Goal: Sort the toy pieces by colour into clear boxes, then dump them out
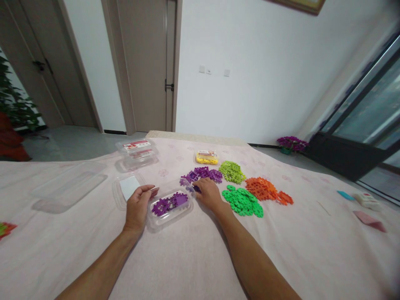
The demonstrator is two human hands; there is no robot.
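Note:
A clear plastic box lies on the pink cloth with a few purple puzzle pieces inside. My left hand grips the box's left rim, fingers curled over it. My right hand rests on the near edge of the purple pile, fingers closed on a purple piece. Beside it lie piles of lime pieces, green pieces and orange pieces.
A closed box of yellow pieces sits behind the piles. A lid with a white label, stacked clear boxes and a large clear tray lie to the left. Small items lie at the right.

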